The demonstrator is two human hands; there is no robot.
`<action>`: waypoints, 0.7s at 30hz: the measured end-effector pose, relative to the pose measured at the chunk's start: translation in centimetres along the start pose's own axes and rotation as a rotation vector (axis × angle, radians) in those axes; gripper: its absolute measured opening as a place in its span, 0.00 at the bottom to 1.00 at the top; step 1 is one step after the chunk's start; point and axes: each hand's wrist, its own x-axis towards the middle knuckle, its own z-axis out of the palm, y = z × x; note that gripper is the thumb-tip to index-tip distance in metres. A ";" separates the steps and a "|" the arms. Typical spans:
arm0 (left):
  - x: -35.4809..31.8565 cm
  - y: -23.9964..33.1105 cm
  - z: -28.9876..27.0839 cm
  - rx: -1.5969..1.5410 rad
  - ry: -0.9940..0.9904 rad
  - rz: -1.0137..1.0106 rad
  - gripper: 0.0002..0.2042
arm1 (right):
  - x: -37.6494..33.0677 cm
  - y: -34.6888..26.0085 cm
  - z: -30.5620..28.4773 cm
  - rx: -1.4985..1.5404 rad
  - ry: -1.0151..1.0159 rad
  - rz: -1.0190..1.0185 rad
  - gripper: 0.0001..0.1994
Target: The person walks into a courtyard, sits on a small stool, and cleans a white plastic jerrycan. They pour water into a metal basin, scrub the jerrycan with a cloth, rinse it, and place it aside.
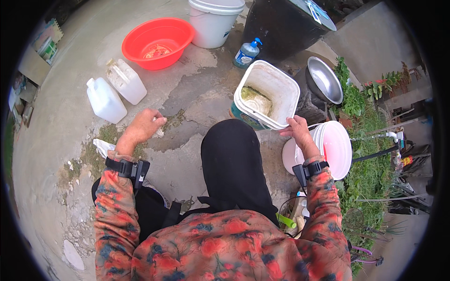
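My right hand (299,130) grips the near right rim of a square white bucket (242,80), its thumb and fingers on the edge. The bucket tilts toward me, and yellow-green residue (257,99) shows on its inside floor. To the left, my left hand (142,125) hangs over the concrete with its fingers drawn together. Something small and whitish shows just below those fingertips; what it is cannot be made out. The nearest things to that hand are two white plastic jugs (107,100) and a white crumpled piece (103,147) on the ground.
Ahead are a red basin (180,38), a lidded white bucket (213,25), a soap pump bottle (245,54) and a large black container (276,33). At right stand a metal bowl (325,79), pale round buckets (338,149), a tap (396,136) and plants (365,154).
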 end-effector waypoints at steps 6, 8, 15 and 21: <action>0.0 0.4 0.0 0.006 -0.013 -0.036 0.18 | -4.6 4.4 -3.5 -0.073 0.085 0.167 0.17; 0.0 0.2 0.1 0.005 -0.004 -0.038 0.18 | -6.1 6.5 -4.4 -0.061 0.097 0.230 0.17; 0.2 -1.0 0.6 0.146 0.042 0.061 0.16 | -9.7 12.0 -7.2 -0.132 0.036 0.400 0.17; -0.1 -1.0 0.4 0.140 0.046 -0.010 0.16 | -13.3 15.1 -11.0 -0.224 -0.093 0.572 0.16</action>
